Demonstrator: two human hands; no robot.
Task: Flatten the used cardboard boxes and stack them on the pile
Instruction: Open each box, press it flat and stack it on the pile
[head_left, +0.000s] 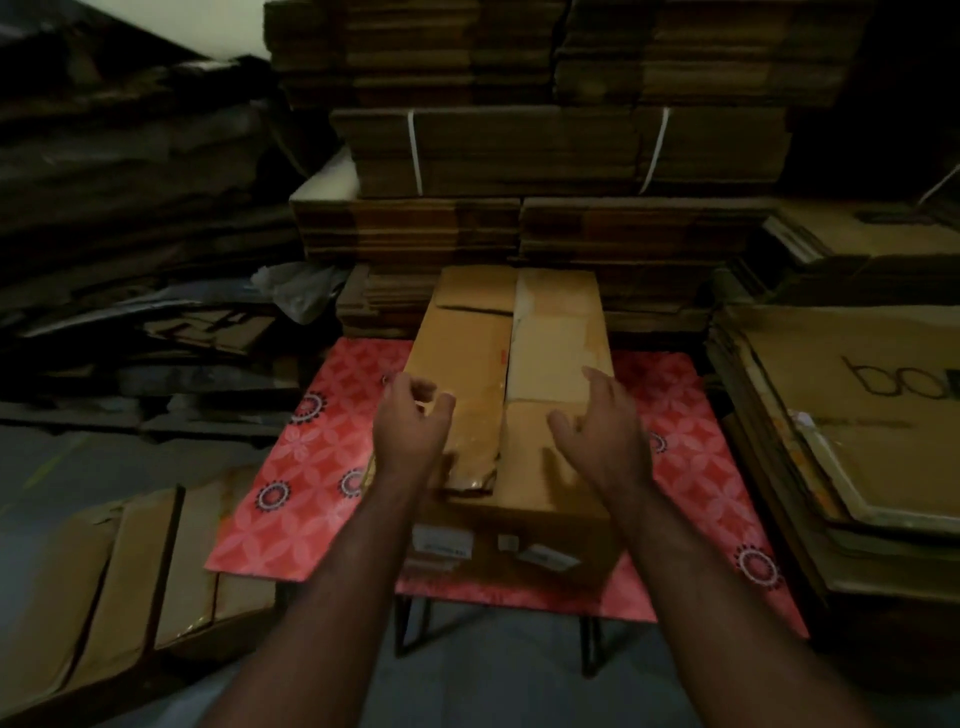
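At the centre of the frame I see a closed brown cardboard box (511, 400) standing on a small table (322, 467) covered in a red patterned cloth. My left hand (410, 423) hovers over the box's left flap, its grip loosely curled and holding nothing. My right hand (602, 431) hovers over the right flap, fingers spread. Behind, across the upper frame, rise strapped stacks of flattened cardboard (545, 150); a lower pile (852, 395) sits at right.

Both bare forearms outstretched, left grip (413, 415) and right grip (597, 415) loosely curled, empty.
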